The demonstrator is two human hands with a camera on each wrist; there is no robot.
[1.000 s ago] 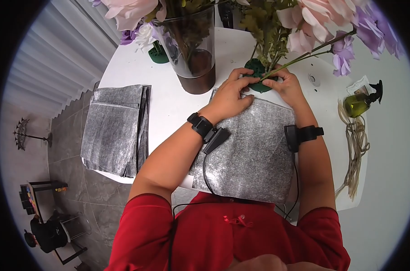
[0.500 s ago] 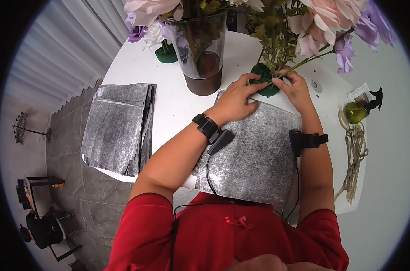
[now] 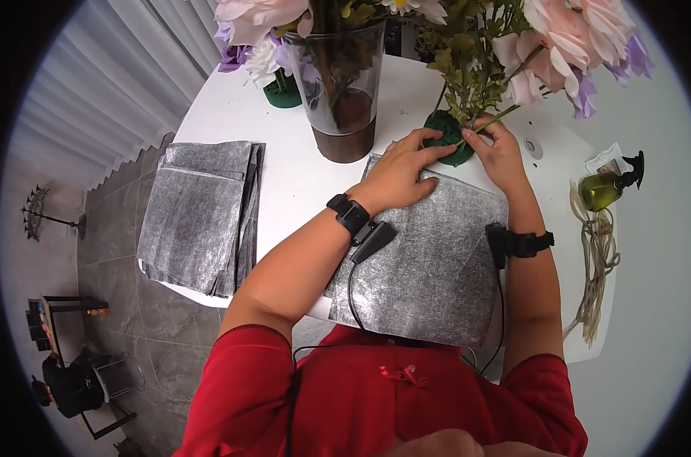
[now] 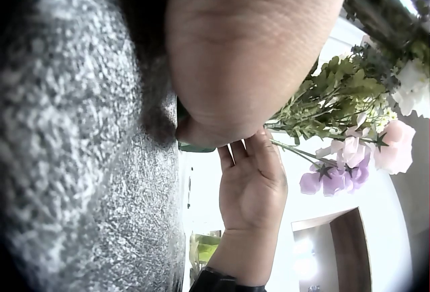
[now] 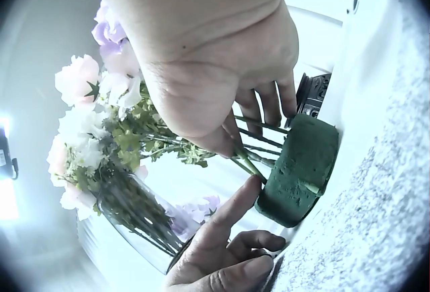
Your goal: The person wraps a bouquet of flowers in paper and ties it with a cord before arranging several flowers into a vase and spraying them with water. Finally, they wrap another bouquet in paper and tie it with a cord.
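While a clear vase point(image 3: 351, 145) stands to the left, the left hand point(image 3: 397, 174), fingers apart, reaches to the rounded, dark green, pitted floral foam block point(image 5: 304, 161) on the white table point(image 3: 284, 198); farther right, the right hand point(image 3: 503, 158) pinches a green stem point(image 3: 504, 114).

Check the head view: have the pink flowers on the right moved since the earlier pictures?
Yes. Judged against the spray bottle, the pink flowers have shifted closer, rightward and down in the picture.

Overbright, washed-out wrist views with dark corners.
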